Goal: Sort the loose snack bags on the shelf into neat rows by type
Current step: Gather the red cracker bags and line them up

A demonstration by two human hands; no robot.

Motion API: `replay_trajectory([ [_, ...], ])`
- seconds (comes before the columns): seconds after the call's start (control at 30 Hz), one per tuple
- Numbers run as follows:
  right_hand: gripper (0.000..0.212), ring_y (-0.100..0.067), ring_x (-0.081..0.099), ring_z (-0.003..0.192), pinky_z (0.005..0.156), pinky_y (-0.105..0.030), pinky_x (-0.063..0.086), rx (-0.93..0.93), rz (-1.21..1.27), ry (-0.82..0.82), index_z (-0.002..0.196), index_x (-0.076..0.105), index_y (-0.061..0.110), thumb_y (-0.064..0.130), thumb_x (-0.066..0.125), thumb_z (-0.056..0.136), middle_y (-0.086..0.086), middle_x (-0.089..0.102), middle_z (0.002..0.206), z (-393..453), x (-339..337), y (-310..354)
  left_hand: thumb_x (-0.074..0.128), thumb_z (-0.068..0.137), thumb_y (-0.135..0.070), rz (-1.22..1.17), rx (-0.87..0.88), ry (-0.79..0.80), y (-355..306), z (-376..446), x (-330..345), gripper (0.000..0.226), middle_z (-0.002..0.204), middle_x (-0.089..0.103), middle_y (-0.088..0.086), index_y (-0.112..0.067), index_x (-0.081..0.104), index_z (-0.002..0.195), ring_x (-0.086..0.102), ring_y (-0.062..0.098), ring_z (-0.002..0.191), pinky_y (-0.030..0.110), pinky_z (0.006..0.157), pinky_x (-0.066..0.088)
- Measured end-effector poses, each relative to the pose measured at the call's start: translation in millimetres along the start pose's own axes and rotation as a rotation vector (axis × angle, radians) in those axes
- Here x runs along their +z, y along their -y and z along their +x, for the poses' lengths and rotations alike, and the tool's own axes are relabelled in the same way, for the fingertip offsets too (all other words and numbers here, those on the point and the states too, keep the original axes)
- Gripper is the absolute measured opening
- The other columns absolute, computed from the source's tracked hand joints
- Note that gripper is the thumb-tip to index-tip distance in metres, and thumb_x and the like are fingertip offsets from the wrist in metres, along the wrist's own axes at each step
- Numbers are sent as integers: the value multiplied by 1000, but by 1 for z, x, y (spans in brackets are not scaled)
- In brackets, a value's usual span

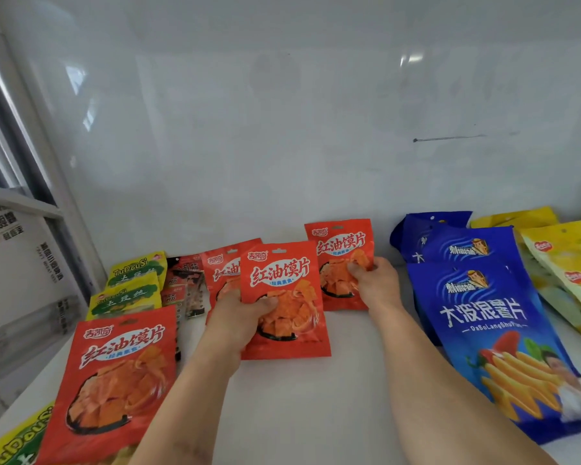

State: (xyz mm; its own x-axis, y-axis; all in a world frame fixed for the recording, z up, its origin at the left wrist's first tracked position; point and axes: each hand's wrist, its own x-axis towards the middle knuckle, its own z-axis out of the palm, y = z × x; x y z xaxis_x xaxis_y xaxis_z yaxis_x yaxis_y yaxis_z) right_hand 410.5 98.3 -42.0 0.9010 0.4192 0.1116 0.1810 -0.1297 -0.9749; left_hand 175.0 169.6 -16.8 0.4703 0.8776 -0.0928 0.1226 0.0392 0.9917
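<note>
Left hand gripping middle red bag, right hand seemingly pinching rear red bag

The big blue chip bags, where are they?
In the head view, the blue chip bags lie overlapping on the right side of the shelf, between the right hand and the yellow bags.

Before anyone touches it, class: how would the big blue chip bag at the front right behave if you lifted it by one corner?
The blue chip bag would probably flop and sag, since it is a soft, crinkled pouch. It likely feels light for its size, looking puffy. Its glossy film may slip in the fingers, and it could drag the blue bag beneath along.
</note>
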Motion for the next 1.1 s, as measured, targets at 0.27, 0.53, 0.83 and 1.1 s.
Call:
replay_trajectory([
  [0.27, 20, -21, 68, 86, 77, -35, 54, -13, -110, 40, 100, 63, 22, 38, 69, 89, 4, 69, 92, 17, 14, -7, 76, 89, -25, 47, 63, -53, 6, 4, 10, 21, 110, 73, -7, -31, 64, 105, 69, 20, 103, 46, 95, 56],
  [0.53, 42, -18, 66, 93, 82, -35, 52, 22, 70, 48, 108, 59, 16, 55, 49, 98, 1, 70, 102, 16, 3, 0, 67, 95, -20, 96, 54, -36, 2, 9, 61, 17, 107, 71, -5, -23, 63, 111, 67, 18, 99, 39, 94, 54],
  [0.83, 49, -13, 75, 86, 76, -34, 60, -1, 263, 199, 110, 69, 19, 62, 55, 91, 3, 77, 96, 9, -7, 1, 67, 93, -28, 239, 60, -49, 6, 22, 95, 23, 108, 74, -2, -19, 69, 114, 70, 20, 96, 38, 88, 56],
  [1.1, 41, -13, 71, 93, 79, -35, 60, 12, 294, 230, 121, 54, 24, 30, 76, 87, 6, 68, 109, 12, -3, -4, 68, 91, -40, 450, 102, -87, 4, 31, 101, 31, 106, 72, -1, -17, 67, 112, 69, 24, 96, 42, 88, 57],
])
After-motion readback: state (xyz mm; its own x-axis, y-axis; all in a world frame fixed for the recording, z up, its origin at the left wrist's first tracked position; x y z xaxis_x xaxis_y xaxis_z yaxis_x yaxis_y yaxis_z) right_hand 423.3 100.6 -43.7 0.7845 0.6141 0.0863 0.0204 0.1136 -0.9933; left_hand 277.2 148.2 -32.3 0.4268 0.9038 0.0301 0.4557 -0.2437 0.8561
